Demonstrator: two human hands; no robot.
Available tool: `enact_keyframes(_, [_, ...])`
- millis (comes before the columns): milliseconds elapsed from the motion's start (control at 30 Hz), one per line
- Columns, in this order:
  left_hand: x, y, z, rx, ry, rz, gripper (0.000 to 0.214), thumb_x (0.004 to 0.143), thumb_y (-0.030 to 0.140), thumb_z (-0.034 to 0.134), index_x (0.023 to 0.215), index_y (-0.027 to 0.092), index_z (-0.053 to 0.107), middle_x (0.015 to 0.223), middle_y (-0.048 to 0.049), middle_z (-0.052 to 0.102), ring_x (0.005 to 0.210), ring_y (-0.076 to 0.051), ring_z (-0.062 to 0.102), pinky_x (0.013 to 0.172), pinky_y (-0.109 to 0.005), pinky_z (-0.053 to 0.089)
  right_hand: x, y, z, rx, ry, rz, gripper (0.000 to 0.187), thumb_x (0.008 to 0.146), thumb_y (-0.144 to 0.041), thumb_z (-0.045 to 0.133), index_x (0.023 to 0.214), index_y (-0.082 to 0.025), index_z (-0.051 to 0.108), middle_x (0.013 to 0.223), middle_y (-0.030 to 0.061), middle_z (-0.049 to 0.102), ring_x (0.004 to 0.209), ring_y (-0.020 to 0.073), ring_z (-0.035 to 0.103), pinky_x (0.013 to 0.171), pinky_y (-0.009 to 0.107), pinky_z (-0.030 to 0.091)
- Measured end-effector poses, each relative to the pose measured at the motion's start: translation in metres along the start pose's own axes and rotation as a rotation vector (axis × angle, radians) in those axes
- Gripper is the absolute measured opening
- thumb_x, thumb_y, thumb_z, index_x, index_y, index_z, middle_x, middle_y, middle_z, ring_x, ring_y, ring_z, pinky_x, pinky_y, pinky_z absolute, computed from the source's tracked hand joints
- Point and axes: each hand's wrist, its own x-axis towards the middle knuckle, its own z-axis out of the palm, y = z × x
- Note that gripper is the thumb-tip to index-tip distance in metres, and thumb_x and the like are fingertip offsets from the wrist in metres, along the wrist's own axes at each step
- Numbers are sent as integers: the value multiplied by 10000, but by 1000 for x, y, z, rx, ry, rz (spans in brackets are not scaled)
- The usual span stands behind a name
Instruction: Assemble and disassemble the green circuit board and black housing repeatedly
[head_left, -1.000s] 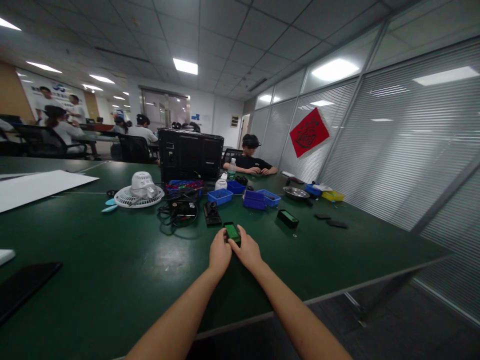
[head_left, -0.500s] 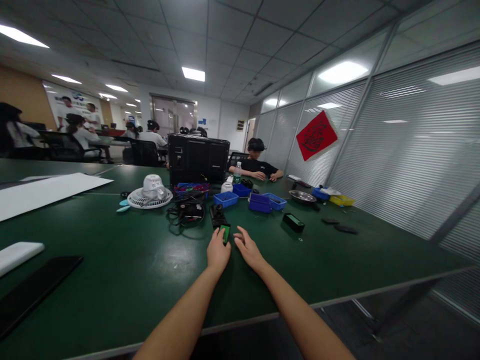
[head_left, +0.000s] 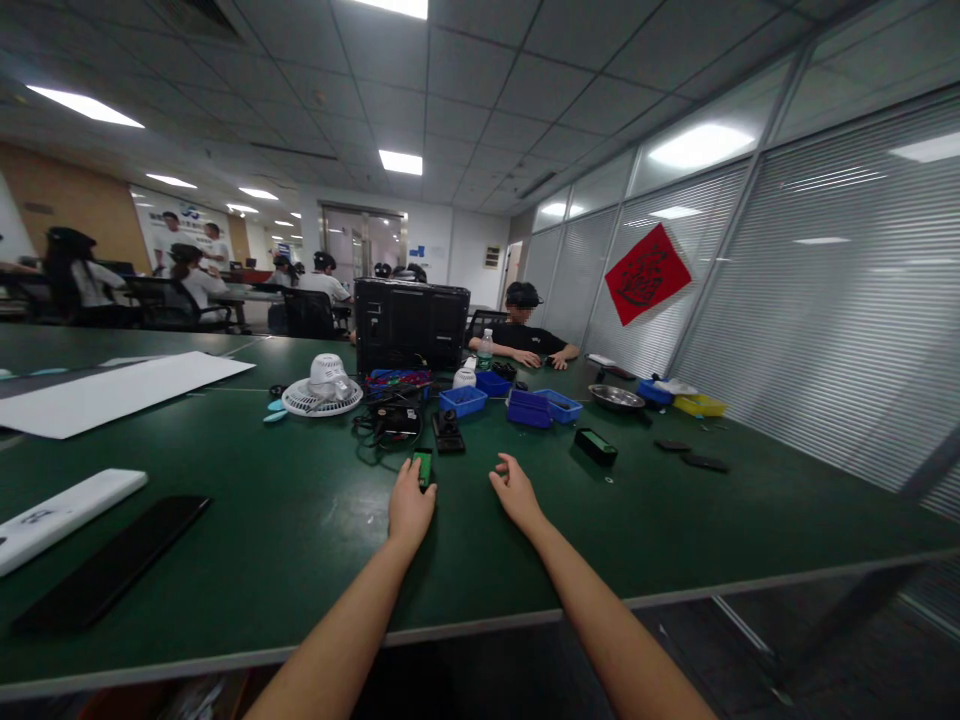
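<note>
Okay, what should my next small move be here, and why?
Perhaps reach your right hand toward the black box with a pale green panel: that hand looks empty, and the box lies farther right on the table, while your left hand holds the green-faced device.

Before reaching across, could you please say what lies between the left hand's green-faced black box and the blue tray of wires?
A rectangular black unit with tangled cables lies there, in the head view.

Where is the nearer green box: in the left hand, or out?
In: the left hand clasps the green box, covering part of it.
</note>
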Motion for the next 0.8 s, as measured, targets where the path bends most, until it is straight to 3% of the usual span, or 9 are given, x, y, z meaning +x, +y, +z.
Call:
enact_keyframes(267, [3,-30,-40,104,42,-37,530,772,261,500,1270,93,427,1343,-137,417,1233,-221,393,1023,-314,316,0,1,-1,15,-10,10,428,756,-313,482,1155,-160,470,949,45,574,667,119,548,669,260,443])
enact_keyframes(633, [9,-69,-95,251,124,-185,517,778,298,491,1249,90,441,1331,-138,432,1218,-243,410,995,-328,345,6,13,0,3,-35,-26,381,744,-312,463,1081,-141,511,865,26,592,616,110,527,644,251,426])
enact_keyframes(800, [17,-87,-117,230,192,-303,625,763,359,501,1322,136,331,1252,-149,510,1112,-284,509,877,-375,428,3,8,-4,3,-56,-19,349,747,-311,459,1046,-147,533,828,20,607,628,118,543,633,244,421])
